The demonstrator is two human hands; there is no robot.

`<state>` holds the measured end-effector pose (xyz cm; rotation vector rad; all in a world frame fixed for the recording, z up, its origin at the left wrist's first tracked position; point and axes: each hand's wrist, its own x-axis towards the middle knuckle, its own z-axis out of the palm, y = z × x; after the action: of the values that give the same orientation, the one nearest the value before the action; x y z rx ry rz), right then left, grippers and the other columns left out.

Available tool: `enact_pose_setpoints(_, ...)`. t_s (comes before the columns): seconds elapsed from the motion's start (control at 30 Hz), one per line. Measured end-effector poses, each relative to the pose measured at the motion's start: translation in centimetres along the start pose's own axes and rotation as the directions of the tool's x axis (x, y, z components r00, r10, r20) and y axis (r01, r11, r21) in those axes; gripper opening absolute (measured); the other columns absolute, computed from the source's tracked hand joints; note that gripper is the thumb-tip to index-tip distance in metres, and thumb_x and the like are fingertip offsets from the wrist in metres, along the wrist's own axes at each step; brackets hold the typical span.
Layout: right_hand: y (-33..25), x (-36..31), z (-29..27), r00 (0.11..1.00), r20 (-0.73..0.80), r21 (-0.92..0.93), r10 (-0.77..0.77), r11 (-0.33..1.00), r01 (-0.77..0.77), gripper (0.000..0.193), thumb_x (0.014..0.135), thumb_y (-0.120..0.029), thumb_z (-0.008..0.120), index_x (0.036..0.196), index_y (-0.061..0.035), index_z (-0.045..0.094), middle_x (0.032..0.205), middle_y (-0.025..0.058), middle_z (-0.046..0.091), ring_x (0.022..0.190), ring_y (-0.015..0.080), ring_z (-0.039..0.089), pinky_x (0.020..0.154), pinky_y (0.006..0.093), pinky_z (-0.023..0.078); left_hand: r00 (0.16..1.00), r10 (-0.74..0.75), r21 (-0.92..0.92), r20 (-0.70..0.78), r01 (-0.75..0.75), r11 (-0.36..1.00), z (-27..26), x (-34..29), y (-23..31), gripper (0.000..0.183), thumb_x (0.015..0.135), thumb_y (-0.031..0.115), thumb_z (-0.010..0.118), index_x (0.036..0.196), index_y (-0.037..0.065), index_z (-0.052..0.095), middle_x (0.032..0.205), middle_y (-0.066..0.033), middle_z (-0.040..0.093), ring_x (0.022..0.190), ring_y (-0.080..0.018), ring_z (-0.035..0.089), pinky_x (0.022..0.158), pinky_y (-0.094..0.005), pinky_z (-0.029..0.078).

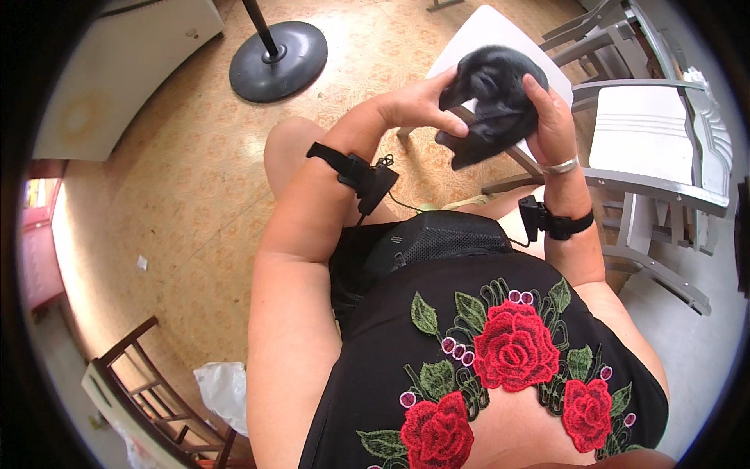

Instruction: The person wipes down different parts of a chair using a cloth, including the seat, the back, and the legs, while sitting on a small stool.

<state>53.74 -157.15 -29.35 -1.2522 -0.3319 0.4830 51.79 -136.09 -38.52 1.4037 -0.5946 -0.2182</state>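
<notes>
A bunched piece of black cloth (508, 94), soft and slightly shiny, hangs between my hands over a white chair seat (488, 27). Its exact kind cannot be made out. My left hand (428, 105) grips the cloth's left edge, with the thumb in front and the fingers partly hidden behind the folds. On the opposite side, my right hand (553, 129) is closed on the cloth, its thumb pointing up along the edge and its other fingers mostly out of sight.
Grey-framed chairs with white seats (641, 133) crowd the right side. A round black stand base (279, 61) rests on the patterned floor (211, 211). A pale cabinet (117, 70) is at far left, a brown wooden rack (156, 383) and a white plastic bag (223, 391) at lower left.
</notes>
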Motion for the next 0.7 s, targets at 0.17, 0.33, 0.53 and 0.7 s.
enact_pose_setpoints(0.17, 1.9, 1.6, 0.7, 0.986, 0.166, 0.128, -0.024, 0.992, 0.003, 0.036, 0.095, -0.019, 0.057, 0.122, 0.0042, 0.054, 0.114, 0.0069, 0.062, 0.104, 0.0140, 0.057, 0.097, 0.0283, 0.042, 0.924, -0.199, -0.143, -0.326, 0.160, 0.977, 1.9, 0.3, 0.0, 0.031, 0.085, 0.008, 0.061, 0.114, -0.001, 0.059, 0.099, -0.0042, 0.063, 0.088, -0.0123, 0.060, 0.082, -0.0267, 0.050)
enact_pose_setpoints(0.33, 3.8, 2.8, -3.2, 0.998, 0.025, -0.325, -0.056, 0.944, 0.061, 0.039, 0.093, -0.021, 0.060, 0.123, 0.0028, 0.056, 0.117, 0.0086, 0.062, 0.109, 0.0157, 0.056, 0.096, 0.0299, 0.043, 0.665, -0.170, -0.252, -0.727, -0.028, 0.967, -1.3, -1.0, -1.7, 0.028, 0.081, 0.000, 0.047, 0.104, 0.001, 0.064, 0.092, -0.0067, 0.065, 0.082, -0.0145, 0.061, 0.078, -0.0274, 0.050)
enact_pose_setpoints(0.53, 6.8, 3.9, -11.2, 0.983, -0.116, -0.909, -0.144, 0.414, -0.046, 0.056, 0.084, -0.028, 0.067, 0.129, 0.0023, 0.052, 0.128, 0.0188, 0.056, 0.121, 0.0279, 0.051, 0.103, 0.0345, 0.038, 0.284, -0.039, 0.076, -0.958, 0.382, 0.921, -5.5, -2.3, -3.3, 0.024, 0.077, 0.000, 0.050, 0.096, -0.002, 0.065, 0.086, -0.0152, 0.067, 0.077, -0.0253, 0.064, 0.073, -0.0329, 0.050)
enact_pose_setpoints(0.7, 10.8, 5.3, -14.0, 0.985, -0.163, -0.982, -0.052, 0.103, -0.157, 0.074, 0.083, -0.045, 0.065, 0.140, -0.0049, 0.039, 0.144, 0.0211, 0.036, 0.135, 0.0357, 0.032, 0.109, 0.0436, 0.026, 0.409, -0.268, 0.140, -0.872, 0.734, 0.665, -6.5, -2.7, -7.7, 0.029, 0.072, 0.006, 0.055, 0.096, -0.006, 0.065, 0.078, -0.0160, 0.064, 0.069, -0.0240, 0.061, 0.061, -0.0347, 0.047)
